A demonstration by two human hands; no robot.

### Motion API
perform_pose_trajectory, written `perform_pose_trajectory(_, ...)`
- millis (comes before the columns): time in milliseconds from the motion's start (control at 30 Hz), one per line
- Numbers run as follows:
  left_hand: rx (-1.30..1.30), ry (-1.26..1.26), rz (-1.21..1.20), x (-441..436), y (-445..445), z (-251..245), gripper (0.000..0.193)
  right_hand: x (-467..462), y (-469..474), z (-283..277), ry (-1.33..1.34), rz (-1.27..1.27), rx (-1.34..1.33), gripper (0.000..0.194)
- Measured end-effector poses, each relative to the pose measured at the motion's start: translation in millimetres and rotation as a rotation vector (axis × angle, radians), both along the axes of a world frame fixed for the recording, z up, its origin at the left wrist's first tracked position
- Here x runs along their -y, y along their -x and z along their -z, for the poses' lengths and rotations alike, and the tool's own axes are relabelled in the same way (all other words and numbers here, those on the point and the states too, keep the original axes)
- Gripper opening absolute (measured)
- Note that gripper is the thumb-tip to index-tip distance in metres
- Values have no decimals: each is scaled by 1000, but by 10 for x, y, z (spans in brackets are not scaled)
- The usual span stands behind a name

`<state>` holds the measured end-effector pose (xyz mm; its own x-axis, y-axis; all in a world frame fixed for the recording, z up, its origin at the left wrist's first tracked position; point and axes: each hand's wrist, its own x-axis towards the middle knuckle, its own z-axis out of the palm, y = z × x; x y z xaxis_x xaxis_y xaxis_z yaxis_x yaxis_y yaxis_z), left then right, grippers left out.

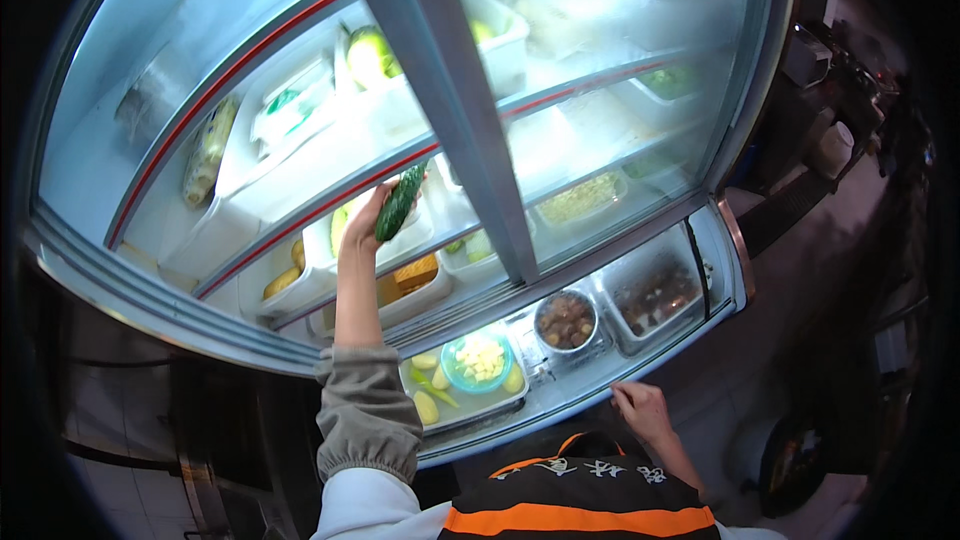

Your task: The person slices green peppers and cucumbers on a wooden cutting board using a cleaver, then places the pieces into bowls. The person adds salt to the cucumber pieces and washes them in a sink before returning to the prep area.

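My left hand [367,217] reaches through the open left side of a lit refrigerated display case and holds a dark green cucumber [399,204]. Below the hand, a white bin holds an orange-brown block of food [415,274]; potatoes [283,283] lie in a bin to its left. My right hand [642,406], its fingers curled, is at the lower front edge of the case; nothing shows in it. On the front ledge, a tray [480,420] holds peeled potatoes, green peppers and a turquoise bowl [452,382] of cut pale pieces.
A metal mullion [450,90] and fogged sliding glass [622,22] stand right of my left arm. Red-edged shelves [225,86] cross above it. A round container [538,319] of brown food and a rectangular tub [619,330] stand on the ledge. A wok [791,465] is at lower right.
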<state>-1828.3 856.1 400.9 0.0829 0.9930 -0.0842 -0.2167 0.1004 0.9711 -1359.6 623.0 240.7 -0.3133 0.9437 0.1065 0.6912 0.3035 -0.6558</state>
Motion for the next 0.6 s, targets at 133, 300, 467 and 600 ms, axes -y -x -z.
perform_pose_trajectory(133, -131, -45, -15, 1395, -210, 12, 51, -544, 931, -972, -567, -133, -175, 24)
perform_pose_trajectory(300, 71, 28, 131, 2583, -614, 284, 62, -988, 2055, -1752, -1154, -686, 248, 32)
perform_pose_trajectory(467, -209, 254, 264, 2965, -929, 245, 25, -711, 2205, -1359, -1171, -886, 62, 18)
perform_pose_trajectory(600, -85, 355, 91, 2917, -1220, 318, 23, -526, 2051, -973, -1055, -664, 174, 10)
